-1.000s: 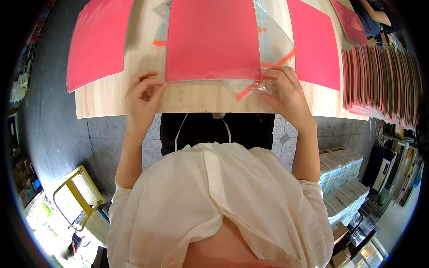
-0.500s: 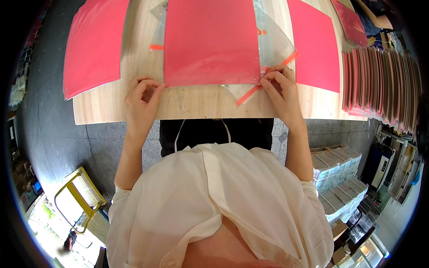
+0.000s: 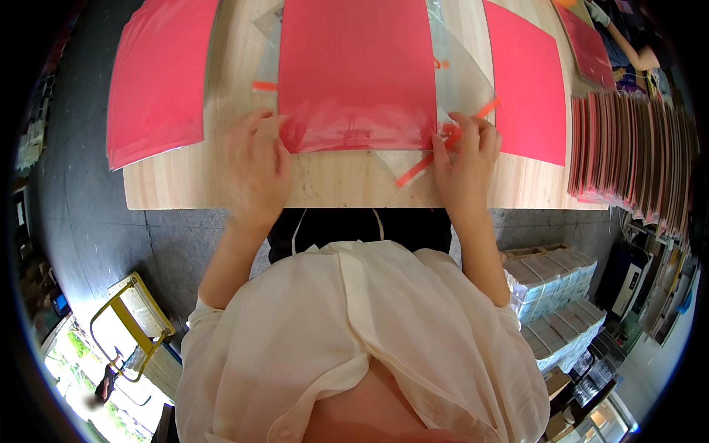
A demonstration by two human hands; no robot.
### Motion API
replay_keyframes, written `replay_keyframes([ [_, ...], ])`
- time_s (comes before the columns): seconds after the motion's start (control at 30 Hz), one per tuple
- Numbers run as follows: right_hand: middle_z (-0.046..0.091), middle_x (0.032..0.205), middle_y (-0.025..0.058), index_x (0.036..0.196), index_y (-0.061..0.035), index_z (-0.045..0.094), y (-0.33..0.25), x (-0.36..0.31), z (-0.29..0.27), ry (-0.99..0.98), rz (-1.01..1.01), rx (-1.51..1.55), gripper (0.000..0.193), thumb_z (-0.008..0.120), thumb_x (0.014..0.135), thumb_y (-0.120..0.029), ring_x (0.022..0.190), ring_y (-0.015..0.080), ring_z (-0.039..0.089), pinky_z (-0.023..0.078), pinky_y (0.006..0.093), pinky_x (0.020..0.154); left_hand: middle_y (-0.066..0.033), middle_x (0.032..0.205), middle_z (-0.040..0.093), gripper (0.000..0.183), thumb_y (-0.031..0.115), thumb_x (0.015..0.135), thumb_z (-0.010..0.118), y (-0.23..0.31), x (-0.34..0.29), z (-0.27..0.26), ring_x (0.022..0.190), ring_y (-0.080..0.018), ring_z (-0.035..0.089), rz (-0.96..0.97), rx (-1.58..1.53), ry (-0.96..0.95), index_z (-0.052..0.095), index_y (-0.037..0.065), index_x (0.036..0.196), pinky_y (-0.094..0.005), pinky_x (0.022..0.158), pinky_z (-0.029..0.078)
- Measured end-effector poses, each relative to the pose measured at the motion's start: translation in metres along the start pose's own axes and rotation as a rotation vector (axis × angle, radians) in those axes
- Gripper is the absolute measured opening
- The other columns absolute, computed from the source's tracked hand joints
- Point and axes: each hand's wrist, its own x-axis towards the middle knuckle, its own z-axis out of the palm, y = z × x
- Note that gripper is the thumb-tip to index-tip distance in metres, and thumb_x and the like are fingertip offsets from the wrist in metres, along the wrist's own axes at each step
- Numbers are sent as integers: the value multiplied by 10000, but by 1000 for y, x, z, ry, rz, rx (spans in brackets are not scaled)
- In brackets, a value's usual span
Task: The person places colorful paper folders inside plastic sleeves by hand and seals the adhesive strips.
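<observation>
A red sheet (image 3: 354, 66) in a clear plastic sleeve lies on the table in front of me, its near edge shiny and wrinkled. My right hand (image 3: 469, 162) is at its near right corner, thumb and fingers curled in around the sleeve's edge. My left hand (image 3: 257, 166) is by the near left corner, its fingers smeared by motion. Partly beneath the red sheet lie more clear plastic sleeves (image 3: 461, 70) with orange-red strips, one strip (image 3: 413, 170) slanting near my right hand.
Red sheets lie on the left (image 3: 159, 81) and right (image 3: 528, 85) of the wooden table (image 3: 332, 184). A row of upright red and brown boards (image 3: 628, 155) stands at the right end. A co-worker's arm (image 3: 624, 44) is at far right. Bundled stacks (image 3: 550, 277) sit below.
My left hand has moved right and turned inward at the left corner. The sleeve's near part now shows wrinkles and glare. My right hand stays at the right corner, fingers slightly more spread.
</observation>
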Motion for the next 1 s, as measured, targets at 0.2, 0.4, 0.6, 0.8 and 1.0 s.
replay_keyframes([
  [0.2,340,1538,63,1305,-361,601,-18,-3,-7,-347,-398,-207,489,711,830,-344,1357,392,338,248,570,1083,-75,1555,344,664,200,864,601,30,17,3,1447,-313,280,272,-120,-509,380,76,1479,-495,1186,201],
  [0.4,294,1566,97,1320,-223,609,22,-3,-31,-287,-234,-296,473,686,862,-312,1411,405,261,227,555,1121,-72,1566,322,676,306,895,594,28,19,0,1460,-305,244,273,-92,-562,366,72,1486,-545,1190,141],
  [0.6,512,1377,178,1410,11,453,17,22,-14,-255,382,836,467,571,980,-128,1198,248,549,462,331,986,-121,1577,288,663,368,959,515,26,23,0,1469,-336,216,305,-149,-595,324,34,1499,-556,1188,93],
  [0.8,584,1277,154,1416,16,433,6,53,-7,-348,604,1026,499,594,962,-115,1106,165,588,487,296,904,-154,1604,214,643,367,994,444,12,26,-3,1502,-330,116,256,-371,-659,279,37,1520,-525,1197,19],
  [1.0,676,1039,98,1366,-8,463,-23,64,-20,-417,446,1153,405,544,970,-46,922,123,642,518,261,792,-189,1576,261,625,118,910,629,9,27,-20,1463,-351,250,-103,-602,-133,378,53,1478,-508,1159,254],
])
